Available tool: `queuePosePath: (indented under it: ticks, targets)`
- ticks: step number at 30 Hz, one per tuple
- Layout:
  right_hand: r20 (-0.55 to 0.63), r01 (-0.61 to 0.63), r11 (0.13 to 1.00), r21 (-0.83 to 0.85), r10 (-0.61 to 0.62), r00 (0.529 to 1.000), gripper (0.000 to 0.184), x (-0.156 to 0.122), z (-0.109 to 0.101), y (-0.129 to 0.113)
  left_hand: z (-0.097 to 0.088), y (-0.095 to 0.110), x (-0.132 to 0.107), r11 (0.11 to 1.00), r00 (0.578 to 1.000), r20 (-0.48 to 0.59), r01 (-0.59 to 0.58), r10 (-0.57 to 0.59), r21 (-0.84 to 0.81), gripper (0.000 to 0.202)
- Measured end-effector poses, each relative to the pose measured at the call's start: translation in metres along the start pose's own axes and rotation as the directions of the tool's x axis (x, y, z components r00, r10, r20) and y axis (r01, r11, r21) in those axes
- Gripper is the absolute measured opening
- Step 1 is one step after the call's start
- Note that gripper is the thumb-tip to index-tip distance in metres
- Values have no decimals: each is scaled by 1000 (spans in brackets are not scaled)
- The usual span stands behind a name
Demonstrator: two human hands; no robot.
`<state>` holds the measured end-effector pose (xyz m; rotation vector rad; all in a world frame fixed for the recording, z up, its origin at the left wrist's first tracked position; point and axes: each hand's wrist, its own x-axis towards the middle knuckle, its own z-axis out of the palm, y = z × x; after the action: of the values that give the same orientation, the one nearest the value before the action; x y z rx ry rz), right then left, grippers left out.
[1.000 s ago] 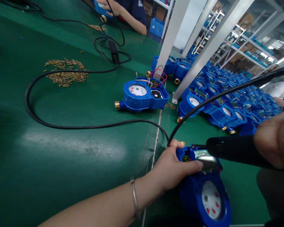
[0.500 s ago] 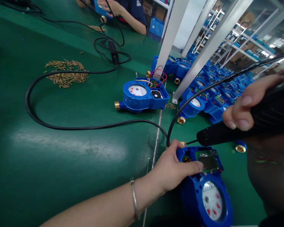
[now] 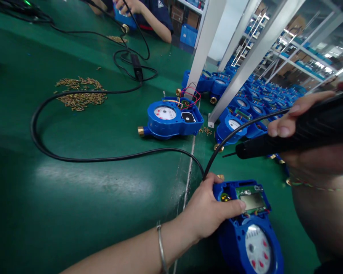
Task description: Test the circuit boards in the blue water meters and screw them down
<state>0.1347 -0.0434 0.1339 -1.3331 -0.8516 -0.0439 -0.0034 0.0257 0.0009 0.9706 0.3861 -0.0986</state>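
My left hand (image 3: 207, 207) grips a blue water meter (image 3: 240, 228) by its open electronics housing, the thumb lying at the edge of the small display (image 3: 253, 201). The round dial (image 3: 258, 249) faces up at the near end. Over the bench to the right, my right hand (image 3: 305, 114) is wrapped round a black electric screwdriver (image 3: 294, 131). Its thin bit points left, above and apart from the meter. A black cable (image 3: 117, 156) loops across the bench and passes beside my left fingers. Part of my right hand is hidden behind the tool.
A second blue meter (image 3: 167, 118) with loose wires stands mid-bench. Small brass screws (image 3: 81, 99) lie heaped at left. White metal posts (image 3: 246, 62) rise at the bench seam, with many blue meters (image 3: 263, 101) behind. Across the bench, a person's hand (image 3: 133, 7) holds another blue meter.
The screwdriver in my right hand has risen away from the meter, and its bit has moved upward. My left hand stays on the meter, which has barely shifted.
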Motion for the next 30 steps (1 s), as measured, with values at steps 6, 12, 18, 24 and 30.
queuePosePath:
  ticks: [6, 12, 18, 24, 30]
  targets:
    - [-62, 391, 905, 167, -386, 920, 25, 26, 17, 63, -2, -1, 0, 991, 999, -41, -25, 30, 131, 57]
    - [-98, 341, 915, 213, -328, 940, 29, 36, 32, 103, -2, 1, -1, 995, 998, -60, 9, -3, 101, 60]
    - [-105, 322, 922, 213, -306, 946, 33, 36, 45, 127, -2, 0, -3, 998, 998, -34, 47, -46, 37, 58]
    - [-85, 266, 943, 199, -254, 963, 35, 41, 48, 142, -2, -1, -4, 999, 999, -24, 46, -46, 15, 55]
    - [-90, 242, 952, 185, -229, 969, 35, 42, 47, 143, -2, 2, -5, 998, 998, -41, 48, -47, 39, 55]
